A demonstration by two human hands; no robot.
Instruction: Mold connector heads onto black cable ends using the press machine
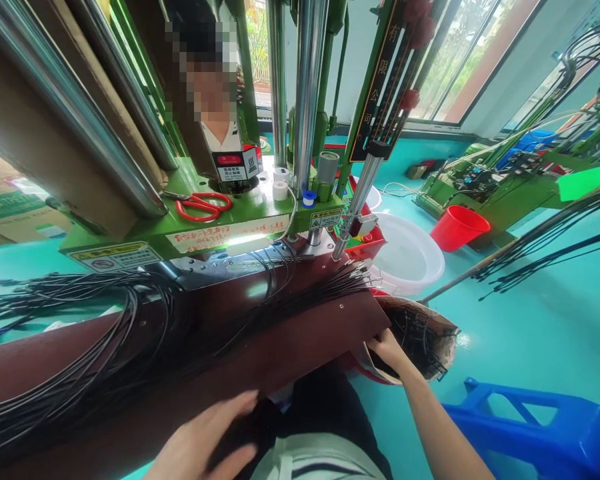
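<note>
In the head view, the person's left hand [205,437] is resting at the near edge of the dark brown worktable [290,347], fingers loosely spread and gripping nothing, just beside the near ends of the big bundle of thin black cables [105,347] that is lying across the table's left half. The right hand [387,352] is reaching to the right, off the table's end, with its fingers curling at the rim of a brown cardboard box [443,330] holding short black cable pieces; whether it is pinching one is impossible to tell. More black strands are fanning out from the green moulding machine [205,230] standing at the far side of the table. A pair of red-handled scissors [203,205] is lying on the machine's ledge. A round white plastic basin [410,257] and a red plastic bucket [457,227] are sitting on the teal floor to the far right, and a blue plastic stool [555,427] is standing near right. Another person [220,133] is standing behind the machine
</note>
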